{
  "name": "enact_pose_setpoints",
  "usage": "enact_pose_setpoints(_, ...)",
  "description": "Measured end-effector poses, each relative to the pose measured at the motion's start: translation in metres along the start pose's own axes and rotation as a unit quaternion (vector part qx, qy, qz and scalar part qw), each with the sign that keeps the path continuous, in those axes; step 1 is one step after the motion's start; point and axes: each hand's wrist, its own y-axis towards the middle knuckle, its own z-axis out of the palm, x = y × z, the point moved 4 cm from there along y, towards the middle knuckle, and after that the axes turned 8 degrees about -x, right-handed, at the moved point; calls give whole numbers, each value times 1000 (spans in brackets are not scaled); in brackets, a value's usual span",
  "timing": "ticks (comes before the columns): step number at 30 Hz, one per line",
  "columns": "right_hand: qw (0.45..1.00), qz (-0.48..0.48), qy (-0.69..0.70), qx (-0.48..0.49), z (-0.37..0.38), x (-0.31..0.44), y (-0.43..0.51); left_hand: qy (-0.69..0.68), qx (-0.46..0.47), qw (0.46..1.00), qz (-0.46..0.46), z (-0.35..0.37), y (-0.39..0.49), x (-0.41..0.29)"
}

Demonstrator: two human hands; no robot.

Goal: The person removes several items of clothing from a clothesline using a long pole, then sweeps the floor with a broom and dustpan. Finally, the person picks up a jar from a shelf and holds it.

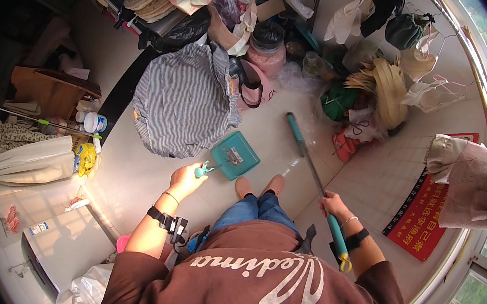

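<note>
My left hand (189, 176) is closed around the teal handle (201, 170) of a long-handled dustpan. The dustpan's teal pan (244, 165) rests on the floor before my feet, with a small pale patch inside that I cannot make out. In my right hand (334, 205) is a teal and grey pole (313, 171), held partway along its length. A yellow hanging loop (345, 263) sits at its near end. The far end slants down toward the floor, beyond the pan and to its right; no brush head can be made out there.
A striped cloth bag (182, 100) stands just beyond the pan. Past it are a pink bag (255, 83) and a pink-filled jar (267, 55). Red footwear (344, 145) and a dried-leaf bundle (389, 94) lie by the right wall. Clothes (470, 182) hang at right; a white cabinet (64, 246) stands left.
</note>
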Motion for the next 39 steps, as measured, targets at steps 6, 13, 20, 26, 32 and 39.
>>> enact_pose_setpoints(6,993,-22,-101,-53,15,-1,51,38,26,999,22,4,4,-14)
enact_pose_setpoints(13,969,-58,-219,96,80,-22,15,50,36,998,0,7,9,-35)
enact_pose_setpoints(20,929,-164,-247,222,97,2,-33,38,8,999,20,7,0,-10)
enact_pose_setpoints(26,959,-88,-177,204,68,18,-61,20,-4,1000,4,-2,-28,47)
enact_pose_setpoints(32,965,-103,-214,107,68,43,-24,-29,-32,998,-46,-9,-60,85)
enact_pose_setpoints(39,924,-121,-358,49,121,53,6,-38,-37,995,-86,-4,-57,92)
